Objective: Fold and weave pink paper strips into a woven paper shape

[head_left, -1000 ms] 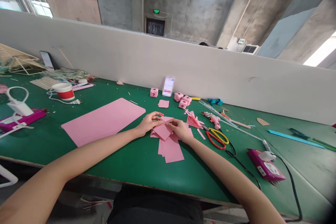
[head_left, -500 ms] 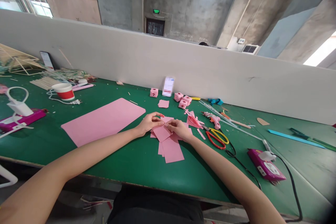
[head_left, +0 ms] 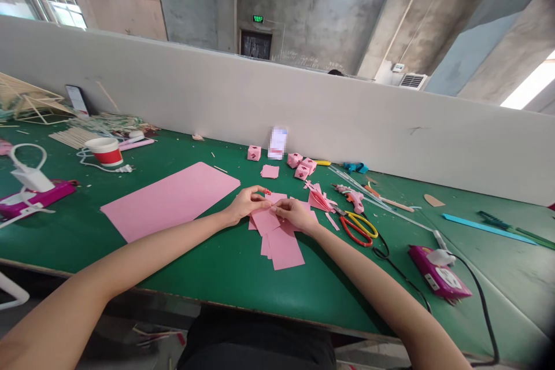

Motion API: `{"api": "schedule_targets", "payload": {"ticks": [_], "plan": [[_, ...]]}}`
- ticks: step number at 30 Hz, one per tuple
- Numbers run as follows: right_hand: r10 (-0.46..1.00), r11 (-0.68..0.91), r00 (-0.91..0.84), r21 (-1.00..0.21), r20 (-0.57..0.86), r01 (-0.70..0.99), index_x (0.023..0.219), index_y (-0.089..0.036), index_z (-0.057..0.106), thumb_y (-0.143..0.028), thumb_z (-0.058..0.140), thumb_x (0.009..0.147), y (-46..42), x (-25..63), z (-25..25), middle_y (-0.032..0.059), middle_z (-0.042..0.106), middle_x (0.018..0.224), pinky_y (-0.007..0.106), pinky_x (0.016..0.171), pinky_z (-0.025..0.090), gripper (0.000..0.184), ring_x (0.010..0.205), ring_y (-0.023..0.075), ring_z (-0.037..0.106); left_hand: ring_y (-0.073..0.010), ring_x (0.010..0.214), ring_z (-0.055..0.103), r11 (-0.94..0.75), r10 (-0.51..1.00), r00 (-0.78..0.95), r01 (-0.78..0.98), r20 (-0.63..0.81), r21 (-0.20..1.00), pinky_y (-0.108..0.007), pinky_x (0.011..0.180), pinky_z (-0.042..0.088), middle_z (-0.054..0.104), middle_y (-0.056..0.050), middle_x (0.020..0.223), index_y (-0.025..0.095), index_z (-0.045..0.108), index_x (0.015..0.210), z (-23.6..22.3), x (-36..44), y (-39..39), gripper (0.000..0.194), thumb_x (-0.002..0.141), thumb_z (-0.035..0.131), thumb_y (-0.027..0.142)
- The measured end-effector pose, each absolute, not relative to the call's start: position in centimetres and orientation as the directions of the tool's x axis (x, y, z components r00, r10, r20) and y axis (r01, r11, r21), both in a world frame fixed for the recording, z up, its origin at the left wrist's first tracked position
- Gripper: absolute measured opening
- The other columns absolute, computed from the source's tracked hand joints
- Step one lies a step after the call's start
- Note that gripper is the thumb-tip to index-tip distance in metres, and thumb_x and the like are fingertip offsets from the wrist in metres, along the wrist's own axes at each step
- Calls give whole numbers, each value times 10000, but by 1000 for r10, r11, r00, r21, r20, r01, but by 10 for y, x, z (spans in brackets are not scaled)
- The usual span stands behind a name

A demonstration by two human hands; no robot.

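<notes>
My left hand (head_left: 246,206) pinches the far edge of a small pink paper piece (head_left: 265,222), thumb against fingertips. On the same edge, just to the right, my right hand (head_left: 295,214) is closed in a pinch too; the fingertips of both hands nearly meet. Part of the paper is hidden behind my fingers. Beneath lie several overlapping pink paper pieces (head_left: 286,248), fanned out on the green table. Beyond my hands sits a small stack of pink squares (head_left: 270,171). Folded pink paper cubes (head_left: 254,153) stand behind it, on either side of a propped phone (head_left: 278,143).
A large pink sheet (head_left: 173,199) lies left of my hands. To the right are scissors (head_left: 359,228), a glue gun (head_left: 356,201), paper scraps (head_left: 321,199) and a power strip (head_left: 440,274) with a black cord. A paper cup (head_left: 106,152) and another power strip (head_left: 39,199) stand at left.
The small paper piece between my hands has turned slightly, its lower corner shifting left. Both hands stay almost in place, still pinching the edge.
</notes>
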State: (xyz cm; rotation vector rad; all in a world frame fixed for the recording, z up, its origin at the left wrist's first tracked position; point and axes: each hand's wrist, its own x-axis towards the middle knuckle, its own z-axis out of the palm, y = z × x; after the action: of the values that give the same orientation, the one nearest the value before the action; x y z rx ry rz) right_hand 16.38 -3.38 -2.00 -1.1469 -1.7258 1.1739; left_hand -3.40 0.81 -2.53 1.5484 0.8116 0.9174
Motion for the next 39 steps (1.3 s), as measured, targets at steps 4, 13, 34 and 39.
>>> {"api": "schedule_targets", "payload": {"ticks": [4,13,34,39], "plan": [[950,184,-297,-943,98,279,734,-181,647,-561,670,760,-35,162,-20,-13,570,598,257,532,387,382,529,123,496,-192,754,671,-149,880,459,17,124,989,-279,673,473,742,-59,821,179,609,1040,-27,-34,9,488,670,821,417],[959,165,-268,-957,98,240,721,-191,622,-563,692,735,-34,162,-24,-22,560,595,266,544,398,378,531,125,501,-176,673,655,-61,865,498,-32,69,998,-258,584,476,718,-56,847,181,595,1140,-24,-37,11,502,754,730,473],[967,155,-224,-977,119,150,767,-177,643,-571,697,731,-29,165,-30,-19,558,628,246,538,394,399,541,111,488,-190,772,670,-118,854,509,-6,104,993,-266,666,465,735,-66,911,183,606,1099,-29,-35,14,436,712,757,316],[960,115,-271,-979,67,166,763,-171,672,-575,717,712,-31,167,-24,-1,594,662,241,548,412,411,553,110,511,-165,652,639,-162,850,506,-9,144,987,-251,601,446,704,-26,767,172,608,1083,-28,-35,11,451,696,767,341]]}}
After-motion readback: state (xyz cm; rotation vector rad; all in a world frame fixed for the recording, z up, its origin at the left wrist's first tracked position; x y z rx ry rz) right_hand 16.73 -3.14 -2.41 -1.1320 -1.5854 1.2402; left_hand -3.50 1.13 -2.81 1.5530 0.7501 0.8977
